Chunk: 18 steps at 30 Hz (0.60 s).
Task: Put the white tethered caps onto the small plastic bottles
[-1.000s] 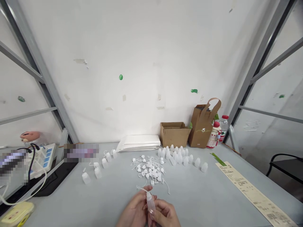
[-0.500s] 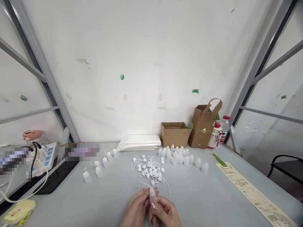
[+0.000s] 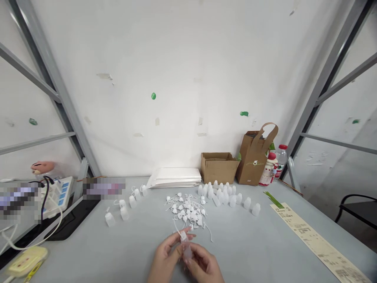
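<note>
Left hand [image 3: 165,257]: I see it at the near edge of the surface [image 3: 259,243], its fingertips pinching a white cap [image 3: 183,236].
Right hand [image 3: 205,266]: closed around a small clear bottle [image 3: 187,252], touching the left hand.
Bottle: held above the near edge, the cap at its top; blurred, so I cannot tell how far the cap sits on.
Loose caps [image 3: 188,210]: a pile just beyond the hands, mid-surface.
Empty bottles [image 3: 226,194]: clustered towards the far edge, right of the pile.
Capped bottles [image 3: 123,208]: scattered left of the pile.
Cardboard box [image 3: 219,168]: at the far edge.
</note>
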{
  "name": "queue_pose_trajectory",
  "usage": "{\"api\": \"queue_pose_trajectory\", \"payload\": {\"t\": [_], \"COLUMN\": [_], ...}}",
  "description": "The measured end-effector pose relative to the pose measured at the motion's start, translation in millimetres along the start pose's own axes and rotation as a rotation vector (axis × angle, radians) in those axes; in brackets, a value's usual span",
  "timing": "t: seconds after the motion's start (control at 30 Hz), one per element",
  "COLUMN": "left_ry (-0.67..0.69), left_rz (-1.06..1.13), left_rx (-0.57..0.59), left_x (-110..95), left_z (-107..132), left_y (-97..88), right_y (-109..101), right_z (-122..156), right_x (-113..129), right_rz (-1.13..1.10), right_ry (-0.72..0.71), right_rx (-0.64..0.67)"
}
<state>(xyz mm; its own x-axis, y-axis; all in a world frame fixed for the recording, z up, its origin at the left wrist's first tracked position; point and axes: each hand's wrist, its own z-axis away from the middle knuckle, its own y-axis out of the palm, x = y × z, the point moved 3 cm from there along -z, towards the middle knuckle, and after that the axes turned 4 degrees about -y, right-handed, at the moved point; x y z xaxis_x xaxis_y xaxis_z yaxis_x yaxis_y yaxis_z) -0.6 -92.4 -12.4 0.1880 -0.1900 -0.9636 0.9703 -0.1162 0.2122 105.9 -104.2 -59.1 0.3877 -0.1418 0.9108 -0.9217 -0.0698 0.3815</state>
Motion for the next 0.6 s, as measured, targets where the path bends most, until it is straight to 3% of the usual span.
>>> {"api": "queue_pose_trajectory", "payload": {"t": [0.13, 0.27, 0.37, 0.6], "left_ry": [0.01, 0.088, 0.074, 0.022], "left_rz": [0.141, 0.075, 0.041, 0.115], "left_rx": [0.001, -0.087, -0.136, -0.038], "left_x": [8, 16, 16, 4], "left_z": [0, -1, -2, 6], "left_y": [3.1, 6.9, 5.2, 8.4], "right_y": [-2, -5, -4, -7], "right_z": [-1, -1, -1, -1], "right_x": [-4, -8, -9, -10], "right_rz": [0.076, 0.114, 0.137, 0.228], "right_ry": [-0.021, -0.065, -0.089, -0.083], "right_rx": [-0.044, -0.15, -0.15, -0.153]}}
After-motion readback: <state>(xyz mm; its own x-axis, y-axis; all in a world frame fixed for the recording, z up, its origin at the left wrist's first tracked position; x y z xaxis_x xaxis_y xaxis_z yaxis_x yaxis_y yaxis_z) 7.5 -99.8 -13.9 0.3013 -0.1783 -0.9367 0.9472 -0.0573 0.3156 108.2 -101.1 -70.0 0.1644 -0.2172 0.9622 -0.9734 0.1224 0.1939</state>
